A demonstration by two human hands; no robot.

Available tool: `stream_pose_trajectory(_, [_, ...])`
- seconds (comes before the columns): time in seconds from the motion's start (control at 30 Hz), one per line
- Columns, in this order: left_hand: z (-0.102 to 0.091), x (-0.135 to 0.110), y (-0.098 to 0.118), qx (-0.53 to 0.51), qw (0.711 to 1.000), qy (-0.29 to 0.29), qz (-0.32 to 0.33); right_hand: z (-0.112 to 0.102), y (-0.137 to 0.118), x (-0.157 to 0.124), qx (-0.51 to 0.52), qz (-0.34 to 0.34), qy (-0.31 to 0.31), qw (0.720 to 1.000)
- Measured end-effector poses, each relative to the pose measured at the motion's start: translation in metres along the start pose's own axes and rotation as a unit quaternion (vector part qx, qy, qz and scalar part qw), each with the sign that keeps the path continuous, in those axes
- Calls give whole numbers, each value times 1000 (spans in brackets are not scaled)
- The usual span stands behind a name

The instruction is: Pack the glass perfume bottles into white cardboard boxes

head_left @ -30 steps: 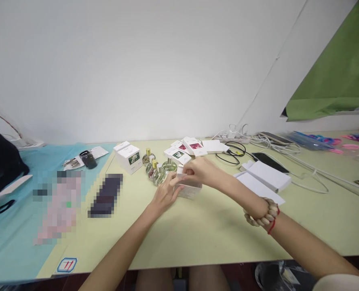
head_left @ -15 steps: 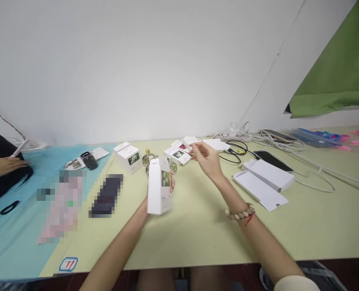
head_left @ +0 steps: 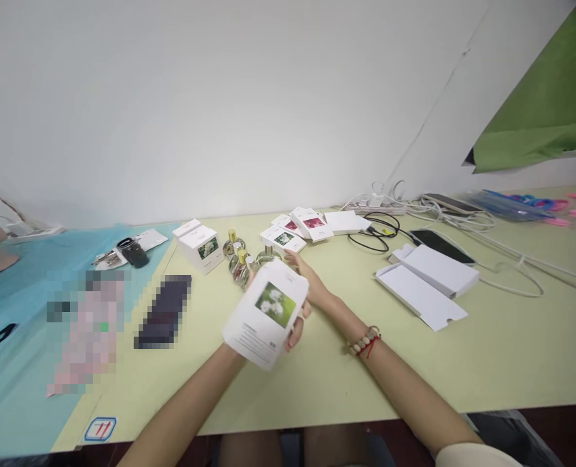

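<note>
Pale green table is shown in the head view, set against a plain white wall, with a blue cloth spread over its left end. Near the middle, a white carton printed with a flower picture is held clear of the table in the left hand, whose fingers are wrapped around its right edge from beneath. The right hand, with a beaded bracelet at the wrist, is laid against the carton's far side with the fingers stretched out. Whether anything is gripped there cannot be told, since the contact is hidden by the carton. A second ago the carton was stood on the table with both hands at its top. Half a second ago it was raised upright in the left hand alone, with the right hand drawn away. Now it is tilted back so that the printed face is turned upward, and the right hand has been brought back to it, so the handling is judged to be carried on in the air. Just beyond, perfume bottles are grouped, with closed boxes to their left.
</note>
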State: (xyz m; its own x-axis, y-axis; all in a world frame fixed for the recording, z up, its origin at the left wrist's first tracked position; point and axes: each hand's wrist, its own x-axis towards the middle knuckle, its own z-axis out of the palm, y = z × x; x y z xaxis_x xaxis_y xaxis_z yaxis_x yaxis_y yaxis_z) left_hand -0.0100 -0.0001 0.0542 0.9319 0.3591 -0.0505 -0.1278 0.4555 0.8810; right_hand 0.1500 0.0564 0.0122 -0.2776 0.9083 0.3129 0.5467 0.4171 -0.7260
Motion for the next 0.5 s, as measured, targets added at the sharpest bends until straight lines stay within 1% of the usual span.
stream_pose_trajectory(0.03, [2,2,-8,2,999,-36,-34,2,1,0,6,-7,-1,1000])
stream_pose_trajectory(0.07, [4,5,-17,2,996,-59,-61,3,2,1,8,-14,1,1000])
stream_pose_trajectory(0.13, [13,9,-35,4,993,-82,-82,5,2,0,0,-26,6,1000])
stream_pose_trajectory(0.23, [28,13,-51,5,997,-62,-53,8,3,0,-11,-25,15,1000])
stream_pose_trajectory(0.27, [33,14,-53,-1,997,-59,-44,9,3,0,-9,-24,21,999])
stream_pose_trajectory(0.33, [40,14,-54,-15,997,-73,-38,13,5,1,3,-25,38,999])
stream_pose_trajectory(0.43, [45,12,-51,-22,996,-81,-28,22,9,4,29,-48,52,997])
stream_pose_trajectory(0.47, [46,12,-50,-13,998,-66,-21,25,10,5,36,-55,54,996])
stream_pose_trajectory(0.5, [47,10,-49,1,999,-36,-13,28,10,7,42,-58,59,996])
